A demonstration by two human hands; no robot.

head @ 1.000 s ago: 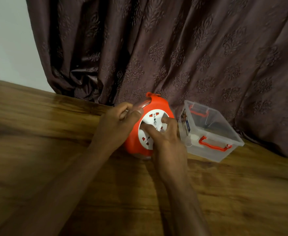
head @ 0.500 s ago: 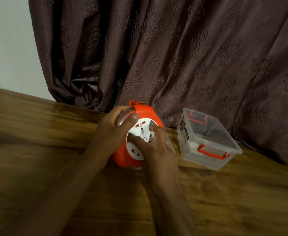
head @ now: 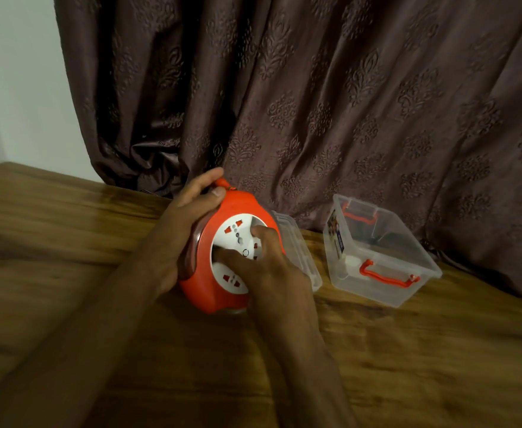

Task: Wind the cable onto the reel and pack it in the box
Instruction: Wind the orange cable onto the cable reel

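Note:
An orange cable reel (head: 247, 208) with a white socket face stands tilted on the wooden table (head: 408, 350). My left hand (head: 179, 233) grips its left rim and top, thumb near the orange handle. My right hand (head: 266, 267) presses fingers into the white centre disc of the reel. The cable itself is hidden. A clear plastic box (head: 380, 251) with orange clip handles sits open to the right of the reel. Its clear lid (head: 300, 251) lies just behind the reel.
A dark patterned curtain (head: 315, 103) hangs right behind the table's back edge. A pale wall (head: 12, 88) shows at the left. Bare wood spreads to the left and front of the reel.
The reel and both hands sit lower and further left in view than before, away from the box. The white disc has turned under my right fingers. The lid now shows behind the reel.

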